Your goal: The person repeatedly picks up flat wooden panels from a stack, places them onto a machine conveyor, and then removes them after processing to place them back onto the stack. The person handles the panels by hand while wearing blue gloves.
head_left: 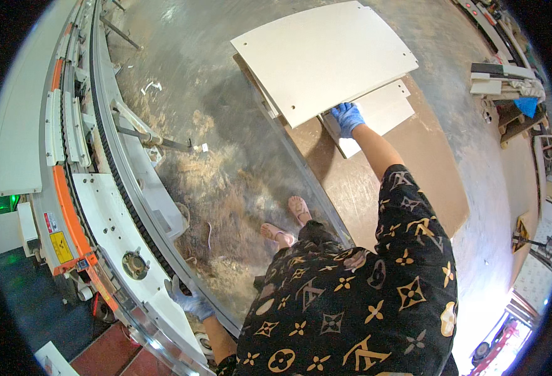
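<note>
My right hand (348, 119), in a blue glove, reaches forward with bent fingers at the near edge of a large white panel (326, 56). The panel has small holes near its corners and lies over other boards. Under it, a smaller white panel (385, 108) sticks out toward the right. Both rest on a large brown board (426, 163). Low on the left, my other gloved hand, the left (193, 303), lies at the inner edge of a long machine (100, 207), beside its black chain track. Its fingers look stretched out, and I see nothing in them.
The machine, with an orange rail (66, 194), runs along my left side. Metal bars (157, 139) jut from it over the stained concrete floor (226, 169). At the far right, offcuts and a blue piece (526, 106) lie on a wooden pallet (519, 122).
</note>
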Available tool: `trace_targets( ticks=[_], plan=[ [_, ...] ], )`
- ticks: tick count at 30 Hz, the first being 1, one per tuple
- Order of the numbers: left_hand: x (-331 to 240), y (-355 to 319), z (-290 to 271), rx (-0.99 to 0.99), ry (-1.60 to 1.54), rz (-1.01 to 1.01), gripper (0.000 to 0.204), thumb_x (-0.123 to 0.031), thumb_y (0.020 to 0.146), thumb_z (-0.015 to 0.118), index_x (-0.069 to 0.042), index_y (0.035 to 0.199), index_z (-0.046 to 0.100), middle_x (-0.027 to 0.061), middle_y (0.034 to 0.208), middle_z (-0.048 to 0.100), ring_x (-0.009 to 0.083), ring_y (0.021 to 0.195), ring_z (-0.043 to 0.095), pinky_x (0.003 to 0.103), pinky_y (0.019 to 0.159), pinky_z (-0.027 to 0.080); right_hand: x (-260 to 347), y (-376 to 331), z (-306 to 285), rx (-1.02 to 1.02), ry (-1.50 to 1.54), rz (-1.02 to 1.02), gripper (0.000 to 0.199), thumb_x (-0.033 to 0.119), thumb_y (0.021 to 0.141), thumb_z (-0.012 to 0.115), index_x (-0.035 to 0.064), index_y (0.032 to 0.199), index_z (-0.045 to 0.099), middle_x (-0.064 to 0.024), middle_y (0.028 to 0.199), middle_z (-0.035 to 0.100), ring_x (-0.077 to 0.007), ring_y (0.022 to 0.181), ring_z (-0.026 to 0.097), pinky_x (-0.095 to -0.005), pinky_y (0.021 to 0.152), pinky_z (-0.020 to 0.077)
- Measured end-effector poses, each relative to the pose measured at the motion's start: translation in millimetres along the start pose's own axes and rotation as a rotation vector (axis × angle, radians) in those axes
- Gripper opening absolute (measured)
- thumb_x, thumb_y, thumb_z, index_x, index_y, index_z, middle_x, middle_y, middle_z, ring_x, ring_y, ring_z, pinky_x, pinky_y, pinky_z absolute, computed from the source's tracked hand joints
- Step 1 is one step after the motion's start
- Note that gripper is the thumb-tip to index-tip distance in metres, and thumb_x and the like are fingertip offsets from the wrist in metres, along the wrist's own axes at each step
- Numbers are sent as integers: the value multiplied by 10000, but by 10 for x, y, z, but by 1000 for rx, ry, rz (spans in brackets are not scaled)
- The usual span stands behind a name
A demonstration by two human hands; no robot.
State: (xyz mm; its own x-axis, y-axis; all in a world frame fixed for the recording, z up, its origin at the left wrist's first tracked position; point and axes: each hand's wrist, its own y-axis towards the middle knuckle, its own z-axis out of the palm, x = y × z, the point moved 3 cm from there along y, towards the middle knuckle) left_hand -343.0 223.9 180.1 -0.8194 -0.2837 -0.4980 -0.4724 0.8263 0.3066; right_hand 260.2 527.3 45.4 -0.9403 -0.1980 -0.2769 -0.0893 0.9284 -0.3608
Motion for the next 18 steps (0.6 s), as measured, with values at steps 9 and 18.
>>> trace_targets(
  ticks=[9, 18],
  plan=[
    [-517, -140, 531, 100, -268, -149, 405, -175, 778, 638, -9, 1137, 552, 162, 1297, 434, 288, 1199, 412, 415, 1013, 341, 291, -853, 200, -105, 126, -361, 771, 358, 639, 727, 177, 1309, 392, -152, 1300, 421, -324, 1246, 368, -458, 1059, 252],
    [-1394, -246, 1521, 798, -631, 9, 476, -221, 850, 609, -8, 1249, 463, 130, 1253, 477, 231, 1088, 519, 350, 932, 415, 1539, -1178, -826, -183, 588, -616, 626, 345, 620, 704, 172, 1199, 542, -114, 1034, 555, -287, 1046, 521, -433, 948, 346]
  ],
)
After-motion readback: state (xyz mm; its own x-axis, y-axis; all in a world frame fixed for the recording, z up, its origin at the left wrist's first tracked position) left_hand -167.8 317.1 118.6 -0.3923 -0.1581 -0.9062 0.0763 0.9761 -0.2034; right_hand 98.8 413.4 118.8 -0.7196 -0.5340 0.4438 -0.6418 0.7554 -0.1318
